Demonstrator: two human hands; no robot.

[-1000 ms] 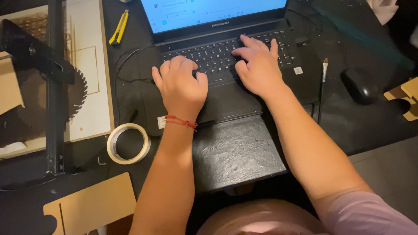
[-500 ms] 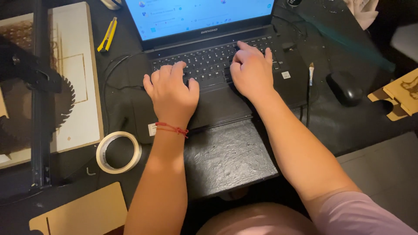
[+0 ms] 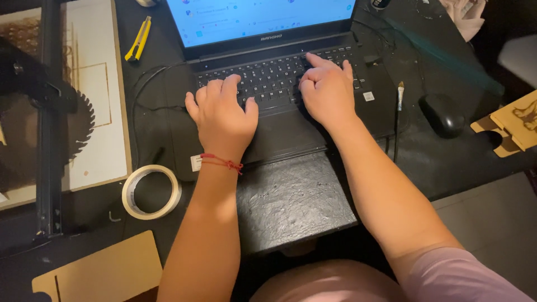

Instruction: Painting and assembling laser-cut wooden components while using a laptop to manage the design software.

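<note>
A black laptop (image 3: 369,106) stands open on a black desk, its screen lit with a light blue page. My left hand (image 3: 222,114) rests on the left half of the keyboard, fingers spread over the keys, a red string around the wrist. My right hand (image 3: 327,89) lies on the right half of the keyboard with the fingers curled and the index finger stretched onto a key. Neither hand holds anything.
A roll of pale tape (image 3: 151,192) lies left of my left forearm. A yellow utility knife (image 3: 138,38) sits at the upper left beside a wooden board (image 3: 98,112) under a black machine frame (image 3: 47,123). A black mouse (image 3: 442,114) and a small brush (image 3: 400,95) lie right of the laptop.
The view has shifted, so the laptop and both hands sit slightly lower and to the right. My right fingers have curled more, with the index finger now pointing at the keys.
</note>
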